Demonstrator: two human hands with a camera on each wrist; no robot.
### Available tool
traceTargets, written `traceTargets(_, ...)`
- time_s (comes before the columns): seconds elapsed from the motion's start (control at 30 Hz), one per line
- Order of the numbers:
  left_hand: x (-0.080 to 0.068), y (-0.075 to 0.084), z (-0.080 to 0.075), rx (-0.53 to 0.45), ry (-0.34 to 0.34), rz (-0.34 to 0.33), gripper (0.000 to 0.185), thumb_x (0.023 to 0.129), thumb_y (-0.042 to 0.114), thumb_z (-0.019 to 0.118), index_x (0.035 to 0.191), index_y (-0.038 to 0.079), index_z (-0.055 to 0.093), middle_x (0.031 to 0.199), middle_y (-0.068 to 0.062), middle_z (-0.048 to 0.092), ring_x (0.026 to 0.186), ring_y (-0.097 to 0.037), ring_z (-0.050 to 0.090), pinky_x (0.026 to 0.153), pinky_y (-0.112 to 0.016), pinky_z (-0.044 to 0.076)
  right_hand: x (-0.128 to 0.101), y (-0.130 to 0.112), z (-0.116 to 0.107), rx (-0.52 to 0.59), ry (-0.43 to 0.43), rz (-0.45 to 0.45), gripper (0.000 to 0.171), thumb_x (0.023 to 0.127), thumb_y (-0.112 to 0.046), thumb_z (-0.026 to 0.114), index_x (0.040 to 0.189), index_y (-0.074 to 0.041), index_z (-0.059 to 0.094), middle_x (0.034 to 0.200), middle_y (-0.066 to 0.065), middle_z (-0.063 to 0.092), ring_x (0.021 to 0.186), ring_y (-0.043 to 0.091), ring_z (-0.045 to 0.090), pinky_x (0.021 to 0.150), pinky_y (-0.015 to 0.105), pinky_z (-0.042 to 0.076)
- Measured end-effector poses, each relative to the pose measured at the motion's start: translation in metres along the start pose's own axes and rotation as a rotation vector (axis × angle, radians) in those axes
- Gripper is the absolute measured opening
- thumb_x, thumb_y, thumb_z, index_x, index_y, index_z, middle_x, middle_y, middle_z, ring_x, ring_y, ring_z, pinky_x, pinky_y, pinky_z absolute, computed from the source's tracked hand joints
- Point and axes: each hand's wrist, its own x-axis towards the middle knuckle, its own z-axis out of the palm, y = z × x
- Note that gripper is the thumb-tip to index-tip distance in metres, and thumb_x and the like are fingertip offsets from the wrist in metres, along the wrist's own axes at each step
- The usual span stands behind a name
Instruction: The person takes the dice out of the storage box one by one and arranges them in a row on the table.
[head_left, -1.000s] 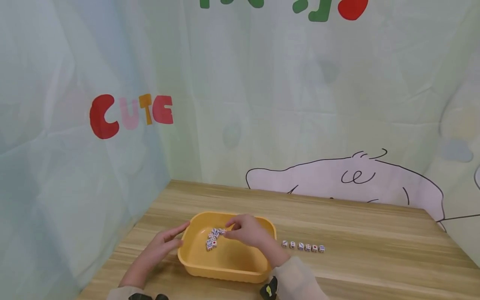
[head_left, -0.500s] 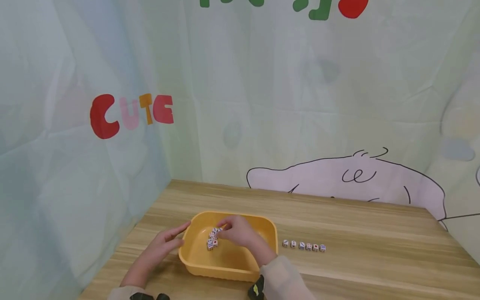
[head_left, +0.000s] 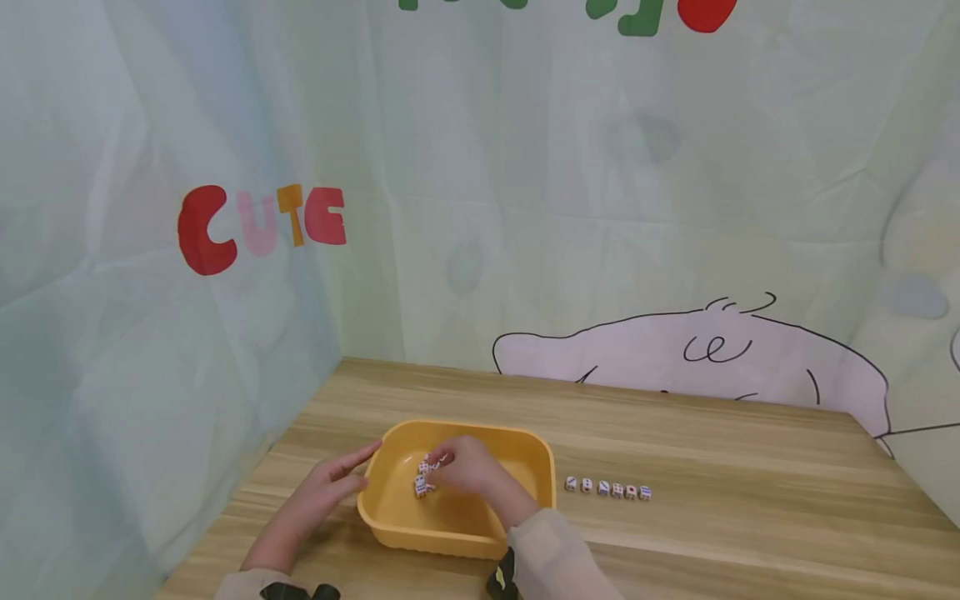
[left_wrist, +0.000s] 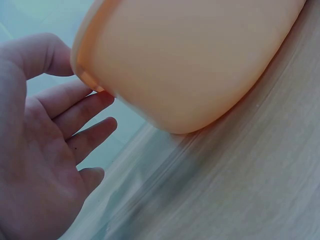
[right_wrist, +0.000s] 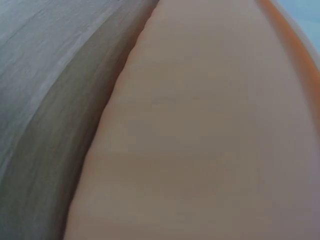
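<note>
A yellow plastic basin [head_left: 431,538] stands on the wooden table, with several small white dice [head_left: 421,487] clustered in its left half. My right hand [head_left: 472,467] reaches down into it, fingers bent over the dice and partly covering them; I cannot tell whether a die is between the fingertips. At the basin's left end, my left hand [head_left: 322,496] touches the rim with loosely extended fingers. The left wrist view shows the thumb and fingertips of that hand [left_wrist: 47,150] right at the rim [left_wrist: 82,65]. Only the basin's outer wall [right_wrist: 190,120] fills most of the right wrist view.
Right of the basin, several dice [head_left: 617,490] lie in a row on the wooden table [head_left: 720,533]. Fabric hangings [head_left: 525,183] with printed letters and a cartoon drawing [head_left: 645,358] rise behind the table and along its left side.
My right hand has moved left and slightly toward me inside the basin, from beside the dice to over them, hiding more of them. The left hand stays at the rim.
</note>
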Motion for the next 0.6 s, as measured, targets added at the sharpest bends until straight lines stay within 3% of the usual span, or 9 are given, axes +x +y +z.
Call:
traceTargets(0.13, 0.0003, -0.0004, -0.0001, 0.01, 0.004, 0.006, 0.054, 0.09, 0.011, 0.056, 0.14, -0.002, 0.045, 0.146, -0.017, 0.043, 0.134, -0.034, 0.034, 0.109, -0.05, 0.032, 0.0004, 0.0009, 0.0009, -0.006, -0.009, 0.032, 0.012, 0.076, -0.009, 0.076, 0.086, -0.004, 0.071, 0.074, -0.001, 0.056, 0.067, 0.012, 0.049, 0.056, 0.022, 0.039)
traceTargets(0.23, 0.0011, -0.0004, -0.0012, 0.017, -0.003, 0.006, 0.054, 0.09, 0.011, 0.055, 0.141, -0.002, 0.045, 0.146, -0.017, 0.042, 0.134, -0.031, 0.035, 0.106, -0.033, 0.037, -0.0002, 0.001, 0.0006, -0.019, -0.007, 0.038, 0.012, 0.075, -0.008, 0.076, 0.083, -0.003, 0.07, 0.073, 0.0, 0.056, 0.066, 0.012, 0.047, 0.055, 0.022, 0.038)
traceTargets(0.37, 0.0013, -0.0001, -0.0027, 0.009, -0.014, 0.005, 0.054, 0.09, 0.012, 0.056, 0.141, -0.002, 0.043, 0.147, -0.017, 0.041, 0.134, -0.032, 0.035, 0.101, -0.022, 0.038, 0.001, 0.0037, 0.0032, -0.054, -0.003, 0.036, 0.011, 0.075, -0.008, 0.077, 0.082, -0.004, 0.07, 0.072, -0.001, 0.056, 0.064, 0.012, 0.046, 0.055, 0.022, 0.036)
traceTargets(0.6, -0.0001, 0.0004, -0.0009, 0.027, -0.003, -0.002, 0.054, 0.09, 0.012, 0.057, 0.141, -0.002, 0.045, 0.146, -0.015, 0.042, 0.132, -0.024, 0.038, 0.099, -0.02, 0.037, 0.0001, 0.0076, 0.0081, -0.064, -0.004, 0.066, 0.012, 0.074, -0.007, 0.077, 0.084, -0.003, 0.071, 0.075, 0.001, 0.058, 0.065, 0.013, 0.047, 0.055, 0.021, 0.037)
